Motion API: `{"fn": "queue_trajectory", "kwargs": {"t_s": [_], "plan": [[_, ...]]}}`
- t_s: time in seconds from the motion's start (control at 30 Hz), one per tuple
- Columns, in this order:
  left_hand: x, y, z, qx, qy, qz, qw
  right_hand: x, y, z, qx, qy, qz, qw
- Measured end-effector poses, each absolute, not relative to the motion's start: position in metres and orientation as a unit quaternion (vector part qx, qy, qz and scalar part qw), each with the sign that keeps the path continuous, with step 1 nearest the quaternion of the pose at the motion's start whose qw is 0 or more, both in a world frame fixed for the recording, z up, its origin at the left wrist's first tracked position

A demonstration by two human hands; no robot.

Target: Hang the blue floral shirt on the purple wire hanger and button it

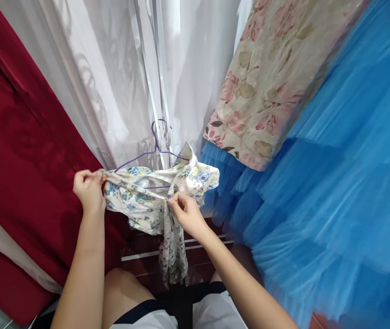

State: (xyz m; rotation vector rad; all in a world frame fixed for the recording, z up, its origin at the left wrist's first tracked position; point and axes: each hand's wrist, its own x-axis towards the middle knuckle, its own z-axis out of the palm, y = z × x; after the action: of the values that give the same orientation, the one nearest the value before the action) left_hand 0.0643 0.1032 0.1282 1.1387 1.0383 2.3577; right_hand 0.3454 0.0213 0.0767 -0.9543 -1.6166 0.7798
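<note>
A small white garment with blue and yellow flowers (147, 196) hangs on a purple wire hanger (154, 151) in front of me. My left hand (88, 189) pinches the garment's left shoulder edge. My right hand (186, 212) pinches the fabric near the middle front, below the hanger. A strip of the garment dangles down between my arms toward my knees.
Sheer white fabric (129, 77) hangs behind the hanger. A dark red garment (20, 151) fills the left side. A beige floral garment (270, 77) and a blue tulle skirt (335, 192) crowd the right. A dark tiled floor (143, 246) shows below.
</note>
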Motion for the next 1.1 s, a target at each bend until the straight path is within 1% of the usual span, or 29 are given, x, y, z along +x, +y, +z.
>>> {"fn": "queue_trajectory", "kwargs": {"t_s": [0.1,0.2,0.3,0.37,0.4,0.5,0.57,0.63,0.7,0.73,0.77,0.83,0.9,0.93,0.97,1.03,1.1], "plan": [[0.057,0.099,0.068,0.293,0.428,0.818,0.248,0.349,0.007,0.061,-0.381,-0.649,0.389,0.531],[0.085,0.079,0.012,0.294,0.448,0.793,0.288,0.36,0.002,0.041,-0.375,-0.592,0.429,0.57],[0.13,0.05,-0.018,0.324,0.445,0.763,0.338,0.381,0.0,0.012,-0.412,-0.514,0.44,0.61],[0.163,0.025,-0.018,0.365,0.417,0.739,0.382,0.397,-0.003,-0.007,-0.452,-0.49,0.431,0.608],[0.179,0.012,-0.013,0.39,0.401,0.726,0.4,0.404,-0.007,-0.015,-0.474,-0.495,0.422,0.593],[0.221,-0.027,0.013,0.497,0.365,0.67,0.414,0.418,-0.026,-0.02,-0.508,-0.569,0.414,0.496],[0.242,-0.045,0.029,0.571,0.37,0.622,0.389,0.423,-0.043,-0.009,-0.486,-0.637,0.426,0.421],[0.257,-0.053,0.037,0.611,0.389,0.588,0.361,0.424,-0.059,0.01,-0.433,-0.691,0.449,0.365],[0.264,-0.054,0.04,0.609,0.4,0.585,0.355,0.422,-0.068,0.028,-0.382,-0.709,0.489,0.336],[0.266,-0.053,0.039,0.599,0.399,0.59,0.366,0.42,-0.071,0.036,-0.365,-0.702,0.512,0.335],[0.267,-0.052,0.037,0.588,0.393,0.591,0.388,0.419,-0.072,0.041,-0.354,-0.689,0.53,0.346],[0.266,-0.053,0.031,0.582,0.368,0.558,0.463,0.419,-0.071,0.048,-0.347,-0.656,0.542,0.395],[0.264,-0.058,0.022,0.603,0.343,0.48,0.537,0.427,-0.067,0.053,-0.346,-0.626,0.538,0.446],[0.263,-0.062,0.016,0.617,0.34,0.441,0.556,0.434,-0.064,0.056,-0.35,-0.612,0.537,0.463],[0.261,-0.066,0.009,0.63,0.347,0.412,0.56,0.444,-0.06,0.06,-0.356,-0.601,0.536,0.475],[0.255,-0.072,-0.006,0.651,0.386,0.389,0.525,0.468,-0.045,0.071,-0.376,-0.585,0.512,0.504],[0.245,-0.072,-0.018,0.664,0.439,0.389,0.465,0.492,-0.019,0.089,-0.397,-0.577,0.44,0.561]]}}
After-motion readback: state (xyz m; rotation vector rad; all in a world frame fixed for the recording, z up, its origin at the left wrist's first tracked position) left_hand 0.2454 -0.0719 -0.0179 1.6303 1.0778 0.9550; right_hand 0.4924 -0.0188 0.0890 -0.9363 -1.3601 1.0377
